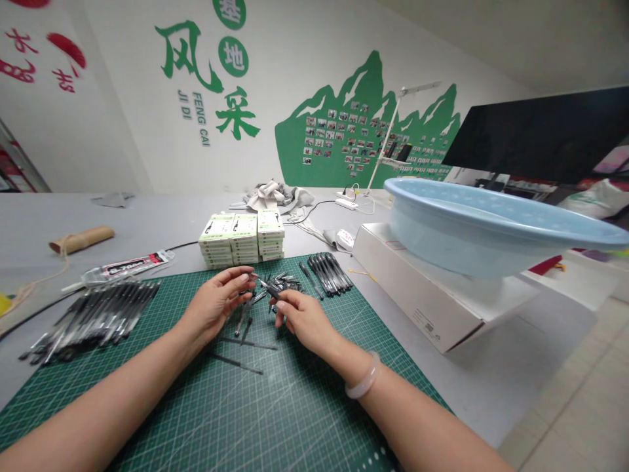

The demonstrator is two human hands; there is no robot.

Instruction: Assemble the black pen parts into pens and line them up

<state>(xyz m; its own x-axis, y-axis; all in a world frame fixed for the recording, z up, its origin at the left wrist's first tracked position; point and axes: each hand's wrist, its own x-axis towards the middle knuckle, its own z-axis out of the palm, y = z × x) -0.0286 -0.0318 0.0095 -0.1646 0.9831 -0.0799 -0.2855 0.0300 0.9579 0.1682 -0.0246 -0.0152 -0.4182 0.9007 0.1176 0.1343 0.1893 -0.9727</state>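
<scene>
Over the green cutting mat (314, 387), my right hand (302, 321) pinches a dark pen (272, 288), its pointed end towards my left hand. My left hand (219, 301) is closed at the fingertips close to that end; whatever small piece is between them I cannot make out. Beneath and behind the hands lies a loose heap of black and clear pen parts (287, 280). Two thin dark refills (238, 362) lie on the mat nearer to me. A row of black pens (330, 274) is behind my right hand, and a larger pile of pens (98, 318) is at the left.
Stacked small green-and-white boxes (240, 239) stand at the mat's far edge. A plastic packet (128, 265) and a brown tube (82, 240) lie at left. On the right, a blue basin (442, 229) rests on a white carton (417, 295). Crumpled cloth (275, 195) lies behind.
</scene>
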